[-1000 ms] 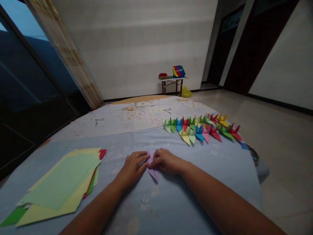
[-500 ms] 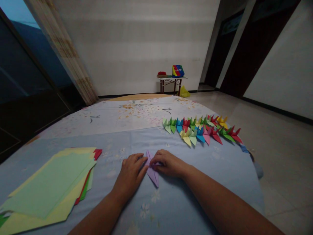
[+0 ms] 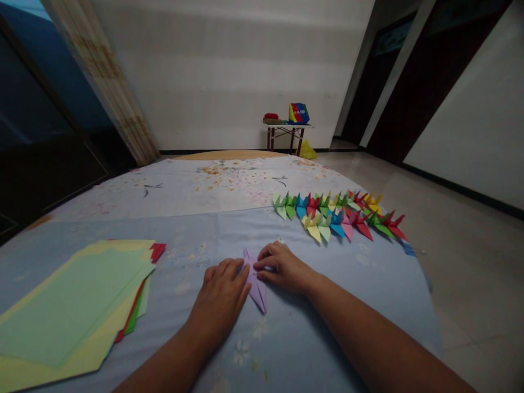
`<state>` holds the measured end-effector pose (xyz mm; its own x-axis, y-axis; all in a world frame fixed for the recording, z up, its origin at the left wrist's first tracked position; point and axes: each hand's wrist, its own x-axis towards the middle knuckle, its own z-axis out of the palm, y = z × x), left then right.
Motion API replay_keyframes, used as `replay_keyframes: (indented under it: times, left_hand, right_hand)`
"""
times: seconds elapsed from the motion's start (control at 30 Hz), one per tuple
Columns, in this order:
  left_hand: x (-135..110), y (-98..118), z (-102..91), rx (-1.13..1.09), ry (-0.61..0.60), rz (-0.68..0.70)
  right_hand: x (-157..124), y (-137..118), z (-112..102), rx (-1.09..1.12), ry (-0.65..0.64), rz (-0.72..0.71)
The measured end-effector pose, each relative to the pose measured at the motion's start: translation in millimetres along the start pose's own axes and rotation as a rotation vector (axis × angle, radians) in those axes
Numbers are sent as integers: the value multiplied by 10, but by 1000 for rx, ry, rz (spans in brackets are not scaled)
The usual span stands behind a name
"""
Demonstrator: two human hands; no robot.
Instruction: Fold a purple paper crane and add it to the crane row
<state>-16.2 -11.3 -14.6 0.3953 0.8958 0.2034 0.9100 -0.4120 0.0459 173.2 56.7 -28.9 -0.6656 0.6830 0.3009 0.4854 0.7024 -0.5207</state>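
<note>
A narrow folded piece of purple paper (image 3: 256,286) lies on the light blue cloth (image 3: 327,327) in front of me. My left hand (image 3: 221,297) lies flat on the cloth, its fingertips pressing the paper's left edge. My right hand (image 3: 282,268) has its fingers drawn together on the paper's upper right side, pressing it down. Part of the paper is hidden under both hands.
A stack of pale green, yellow and red paper sheets (image 3: 69,305) lies at the left. A row of several coloured folded paper cranes (image 3: 339,215) sits at the far right of the cloth. A small table (image 3: 289,134) stands by the far wall.
My left hand has flattened and slid down along the paper's left edge. My right hand has stayed on the upper part. The view has shifted slightly.
</note>
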Motion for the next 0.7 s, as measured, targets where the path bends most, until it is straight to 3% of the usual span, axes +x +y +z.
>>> replay_keyframes:
  times: [0.2,0.57,0.7]
  left_hand:
    - [-50,132,-127,10,-98,-11]
    - [-144,177,-66,-27,-262,-25]
    - [-165,158,-67,-34,-257,-13]
  right_hand:
    - [2,36,24,-2,9,-3]
    - [9,57,39,-13,16,-15]
    - [11,58,45,-17,19,-17]
